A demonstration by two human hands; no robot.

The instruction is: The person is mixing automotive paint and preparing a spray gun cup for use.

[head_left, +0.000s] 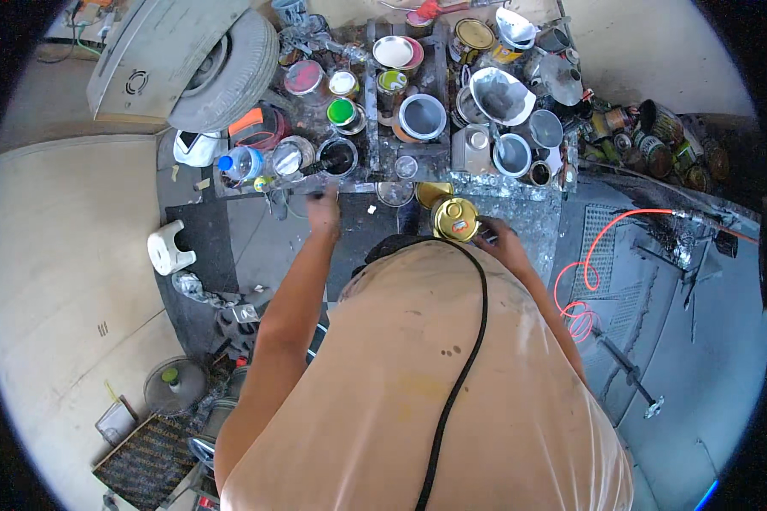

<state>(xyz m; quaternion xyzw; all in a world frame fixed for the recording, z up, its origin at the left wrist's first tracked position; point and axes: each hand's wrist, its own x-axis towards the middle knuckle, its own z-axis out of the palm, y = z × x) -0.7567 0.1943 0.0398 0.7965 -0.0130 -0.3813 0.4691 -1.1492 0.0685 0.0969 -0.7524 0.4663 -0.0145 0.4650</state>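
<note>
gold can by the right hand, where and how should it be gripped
The gold can is probably best gripped by its round side, just under the rim, coming from the right: its lid faces the camera, another gold tin is close on its far left, and the right hand's fingers are at its right edge.

Left arm (296,289) stretched forward | left grip (322,213) blurred, probably curled | right forearm (544,294) angled inward | right grip (504,244) turned leftward
</note>
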